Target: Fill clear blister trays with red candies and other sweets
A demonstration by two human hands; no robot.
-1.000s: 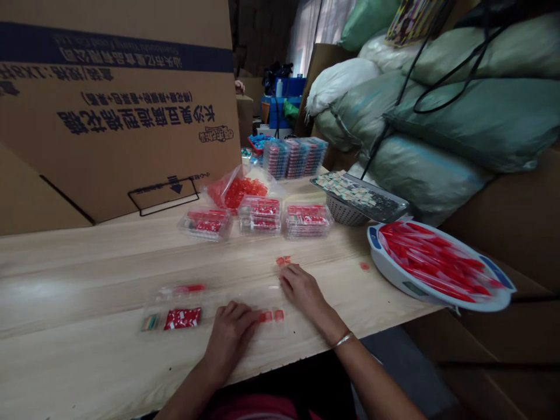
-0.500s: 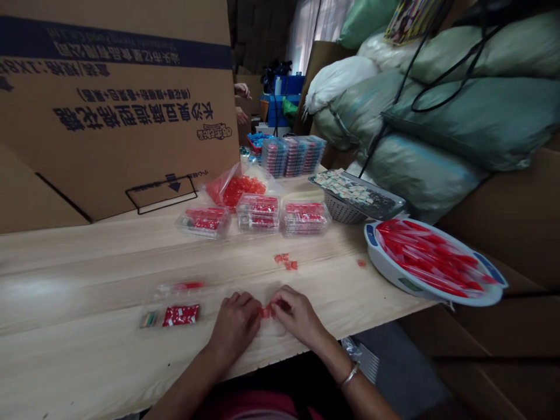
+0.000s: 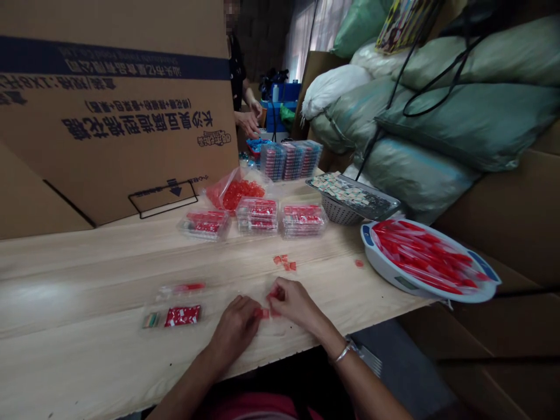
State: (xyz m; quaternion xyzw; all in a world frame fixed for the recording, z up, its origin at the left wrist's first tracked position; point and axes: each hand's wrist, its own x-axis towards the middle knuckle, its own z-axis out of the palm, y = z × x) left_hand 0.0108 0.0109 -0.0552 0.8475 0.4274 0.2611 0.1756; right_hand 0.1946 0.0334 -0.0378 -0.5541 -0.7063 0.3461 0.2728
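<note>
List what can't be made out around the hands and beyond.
Head view only:
The small red pieces between the left hand and right hand: partly hidden by fingers, too small to identify.
Whether either hand holds anything: fingers hide it.
The co-worker: body cut off behind the cardboard carton.
Labels on the clear plastic boxes: too small to read.

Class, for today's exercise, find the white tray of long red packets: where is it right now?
In the head view, the white tray sits at the right end of the wooden table, to the right of the person's right hand and just nearer the camera than the grey perforated basket.
</note>
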